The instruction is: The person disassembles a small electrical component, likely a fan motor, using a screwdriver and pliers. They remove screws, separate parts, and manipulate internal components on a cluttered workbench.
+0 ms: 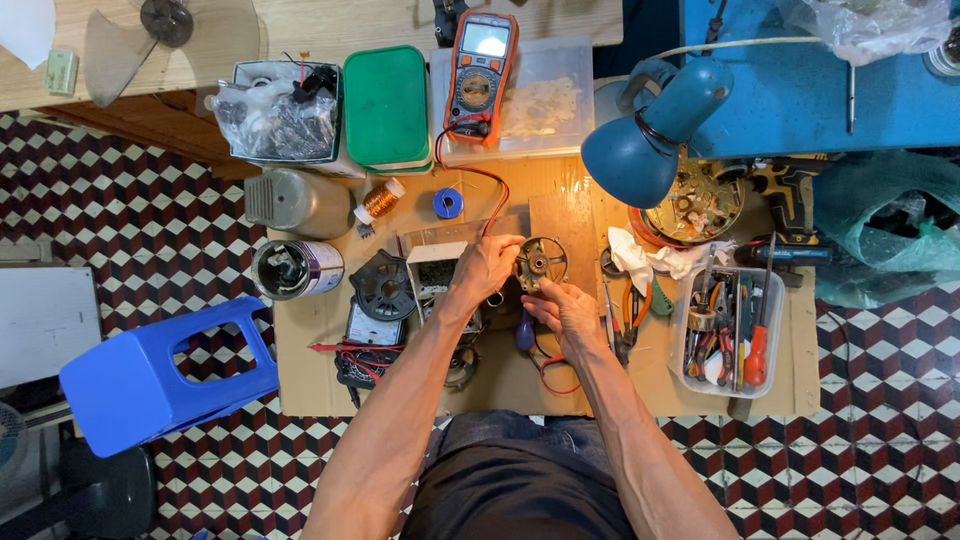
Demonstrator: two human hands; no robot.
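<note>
The round metal motor cover (541, 262) sits just above the middle of the frame, held on edge between both hands, its open, spoked face toward the camera and a dark hub at its centre. The left hand (485, 268) closes on its left rim from the side, fingers curled over the top edge; the right hand (567, 312) comes from below and right, fingertips pinched against the lower rim, so it lies up and left of that hand and both hands touch it. Whether the right fingers hold a small part as well I cannot tell. Just below the hands a blue-handled screwdriver (525, 330) lies on the brown cardboard sheet (310, 385), with a red wire (556, 378) looping beside it. Left of the left forearm sit a black ribbed plastic fan part (382, 284) and a small meter (371, 326). At the right a clear plastic tray (772, 385) holds pliers and screwdrivers with red and black handles. Farther up the frame lie a spool of copper wire (381, 199), a small blue roll (448, 203), a grey metal motor housing (296, 203), a green lidded box (386, 106) and an orange multimeter (480, 76). A teal desk lamp (645, 140) leans in from the upper right, and a blue plastic stool (150, 375) stands on the checkered floor at lower left.
</note>
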